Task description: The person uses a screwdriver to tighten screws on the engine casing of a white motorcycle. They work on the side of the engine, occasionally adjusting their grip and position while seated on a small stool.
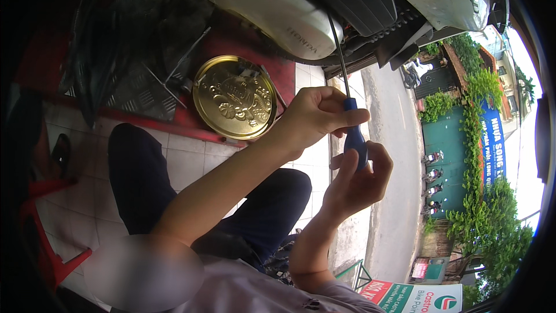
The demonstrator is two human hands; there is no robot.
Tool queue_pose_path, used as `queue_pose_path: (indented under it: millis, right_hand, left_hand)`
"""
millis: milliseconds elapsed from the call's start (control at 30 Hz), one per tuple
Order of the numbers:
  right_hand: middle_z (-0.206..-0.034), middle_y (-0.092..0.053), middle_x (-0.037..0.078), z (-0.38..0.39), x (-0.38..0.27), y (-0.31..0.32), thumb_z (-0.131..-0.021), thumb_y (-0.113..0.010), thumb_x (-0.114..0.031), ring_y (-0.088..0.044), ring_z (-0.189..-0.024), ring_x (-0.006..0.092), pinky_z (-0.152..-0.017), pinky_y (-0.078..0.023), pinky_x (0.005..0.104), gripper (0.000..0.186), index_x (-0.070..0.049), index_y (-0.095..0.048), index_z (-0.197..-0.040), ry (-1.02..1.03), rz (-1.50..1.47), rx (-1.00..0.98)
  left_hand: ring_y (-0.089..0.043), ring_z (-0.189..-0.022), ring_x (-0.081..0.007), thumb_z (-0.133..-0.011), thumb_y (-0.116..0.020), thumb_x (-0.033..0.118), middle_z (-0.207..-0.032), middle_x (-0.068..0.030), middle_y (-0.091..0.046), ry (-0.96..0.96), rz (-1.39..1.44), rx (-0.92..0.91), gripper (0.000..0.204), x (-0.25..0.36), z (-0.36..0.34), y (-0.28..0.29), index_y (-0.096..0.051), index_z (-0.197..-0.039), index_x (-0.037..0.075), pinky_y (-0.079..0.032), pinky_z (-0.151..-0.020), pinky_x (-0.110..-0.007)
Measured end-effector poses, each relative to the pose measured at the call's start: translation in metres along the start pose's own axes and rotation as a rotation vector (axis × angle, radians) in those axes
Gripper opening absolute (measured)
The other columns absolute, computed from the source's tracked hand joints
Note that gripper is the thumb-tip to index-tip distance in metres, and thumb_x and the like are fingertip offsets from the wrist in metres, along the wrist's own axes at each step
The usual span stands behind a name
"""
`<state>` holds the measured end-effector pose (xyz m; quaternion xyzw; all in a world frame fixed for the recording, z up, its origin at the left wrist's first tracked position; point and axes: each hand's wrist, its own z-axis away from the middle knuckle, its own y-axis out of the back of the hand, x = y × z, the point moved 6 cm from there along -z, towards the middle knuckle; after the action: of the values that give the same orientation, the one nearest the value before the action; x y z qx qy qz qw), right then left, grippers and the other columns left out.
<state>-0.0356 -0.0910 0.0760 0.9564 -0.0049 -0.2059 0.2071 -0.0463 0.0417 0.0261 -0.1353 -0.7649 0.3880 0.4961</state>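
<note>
Glossy blue plastic screwdriver handle [354, 139], dark metal shaft; shiny embossed gold tin lid [234, 97].

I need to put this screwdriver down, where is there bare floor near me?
Bare tiles lie between the gold tin lid and your knee. The metal plate behind the lid is crowded with rods.

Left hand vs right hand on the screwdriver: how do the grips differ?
The left hand is closed in a fist around the top of the blue handle of the screwdriver; the right hand cups the handle's lower end with looser fingers. The left sits higher, the right below. Both touch the handle.
</note>
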Motion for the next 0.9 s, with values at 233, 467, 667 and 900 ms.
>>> queue_pose_path:
  millis: [233, 467, 667, 900]
  right_hand:
    - [-0.060, -0.054, 0.008, 0.000, -0.001, -0.020, -0.102, -0.038, -0.044, -0.046, -0.039, 0.0081, -0.038, -0.030, 0.0174, 0.050, 0.003, -0.056, -0.106, -0.399, -0.239, -0.095]
    - [-0.093, -0.061, 0.009, 0.003, -0.001, -0.007, -0.075, -0.076, -0.013, -0.064, -0.078, 0.0180, -0.069, -0.052, 0.0309, 0.044, 0.006, -0.056, -0.110, 0.046, 0.031, -0.038]
    - [-0.071, -0.061, 0.009, 0.008, 0.004, -0.006, -0.084, -0.071, -0.008, -0.054, -0.050, 0.0086, -0.048, -0.043, 0.0203, 0.023, 0.001, -0.054, -0.095, -0.040, 0.166, -0.132]
    - [-0.056, -0.044, -0.001, 0.013, 0.018, -0.013, -0.096, -0.054, -0.040, -0.041, -0.043, 0.0056, -0.038, -0.029, 0.0189, 0.040, -0.001, -0.054, -0.086, -0.605, -0.137, 0.090]
  left_hand:
    - [-0.067, -0.080, -0.0145, -0.084, -0.073, 0.010, -0.089, -0.0089, -0.069, -0.016, 0.353, -0.113, 0.025, -0.013, -0.001, 0.009, -0.065, -0.103, -0.003, -0.053, -0.082, -0.030]
    - [-0.066, -0.069, -0.0130, -0.079, -0.080, 0.014, -0.076, -0.0042, -0.067, -0.004, 0.076, 0.079, 0.025, 0.000, 0.002, 0.009, -0.066, -0.091, -0.002, -0.055, -0.072, -0.028]
    - [-0.066, -0.083, -0.0147, -0.084, -0.074, 0.014, -0.088, -0.0073, -0.067, -0.016, 0.080, 0.039, 0.025, -0.003, -0.001, 0.007, -0.063, -0.100, -0.003, -0.054, -0.081, -0.030]
    - [-0.065, -0.098, -0.0203, -0.091, -0.059, 0.001, -0.106, -0.0122, -0.066, -0.024, 0.433, -0.260, 0.025, -0.019, 0.003, 0.005, -0.058, -0.116, -0.003, -0.053, -0.092, -0.035]
